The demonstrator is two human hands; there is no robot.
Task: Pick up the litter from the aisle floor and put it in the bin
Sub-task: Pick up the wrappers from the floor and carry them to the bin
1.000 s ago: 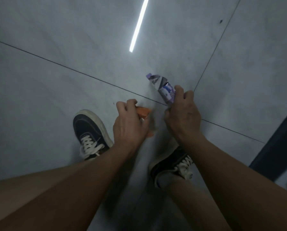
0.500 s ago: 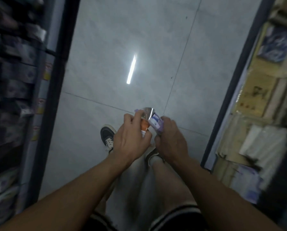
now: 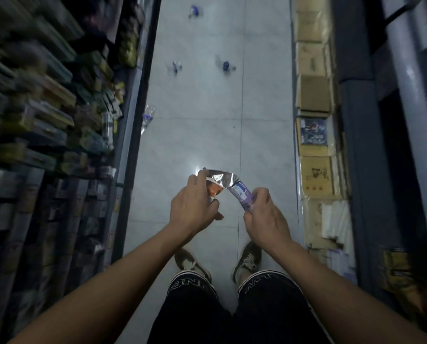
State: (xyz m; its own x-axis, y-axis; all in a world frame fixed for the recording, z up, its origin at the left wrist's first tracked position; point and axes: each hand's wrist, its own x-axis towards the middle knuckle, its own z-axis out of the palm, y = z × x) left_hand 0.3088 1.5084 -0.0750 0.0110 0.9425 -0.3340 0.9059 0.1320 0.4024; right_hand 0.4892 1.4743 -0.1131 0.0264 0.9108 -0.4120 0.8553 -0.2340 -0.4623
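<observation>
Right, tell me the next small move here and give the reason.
Probably pass the purple wrapper into the left hand, which already grips the orange wrapper. The right hand pinches the purple one beside it, so both hands are full, while more litter lies farther up the aisle floor. No bin shows in this view; a free hand lets the collecting go on.

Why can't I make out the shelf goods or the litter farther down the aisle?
Head view: motion blur smears the left shelves and the far blue-and-white litter pieces; dim light throughout; glare flares on the crumpled silver foil wrapper that the left hand and right hand hold.
</observation>
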